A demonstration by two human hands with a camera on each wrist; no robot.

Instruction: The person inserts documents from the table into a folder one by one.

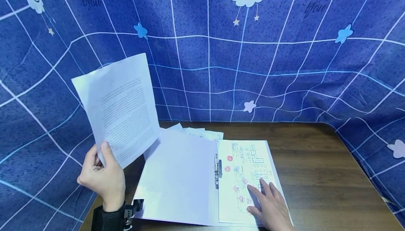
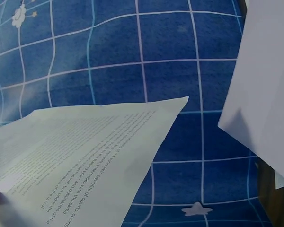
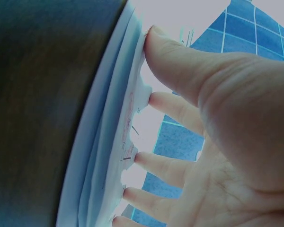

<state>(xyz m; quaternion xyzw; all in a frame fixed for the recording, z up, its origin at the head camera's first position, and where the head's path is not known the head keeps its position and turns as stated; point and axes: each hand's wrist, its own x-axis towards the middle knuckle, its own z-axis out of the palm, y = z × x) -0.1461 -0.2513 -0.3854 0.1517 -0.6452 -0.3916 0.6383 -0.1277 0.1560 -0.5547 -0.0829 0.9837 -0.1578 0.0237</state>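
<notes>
In the head view my left hand (image 1: pixel 105 176) pinches a printed sheet of paper (image 1: pixel 126 108) by its lower left edge, thumb in front, and holds it up beside the folder. The same sheet (image 2: pixel 85 161) fills the lower left of the left wrist view, its lines of text readable. A white clip folder (image 1: pixel 177 178) lies spread on the table, its metal clip (image 1: pixel 218 171) along the spine. My right hand (image 1: pixel 270 203) rests with spread fingers on the drawing sheet (image 1: pixel 234 203) on the folder's right side, which bears diagrams and red stamps. Fingertips touch that page in the right wrist view.
Loose papers (image 1: pixel 202 132) stick out behind the folder's upper edge. The brown wooden table (image 1: pixel 329 181) extends to the right. A blue curtain (image 1: pixel 221 55) with a white grid, clouds and stars hangs behind and on both sides.
</notes>
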